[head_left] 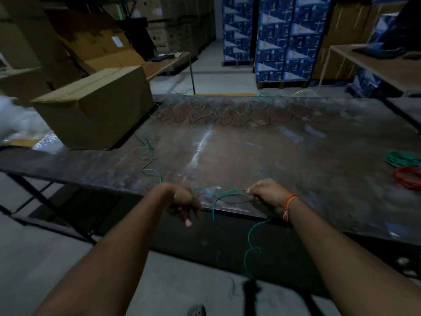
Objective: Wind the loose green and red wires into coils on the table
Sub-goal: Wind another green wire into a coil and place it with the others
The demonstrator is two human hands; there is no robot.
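Green wire (230,193) between both gripping hands (224,201).

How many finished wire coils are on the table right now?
2, both at the table's right edge: a green coil and, just nearer the person, a red coil. Both are cut off by the frame, so more may lie out of view.

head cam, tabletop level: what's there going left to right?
Cardboard box → loose green wire snaking down the table's left side → left hand → right hand, both gripping a green wire → finished green coil and red coil at the right edge.
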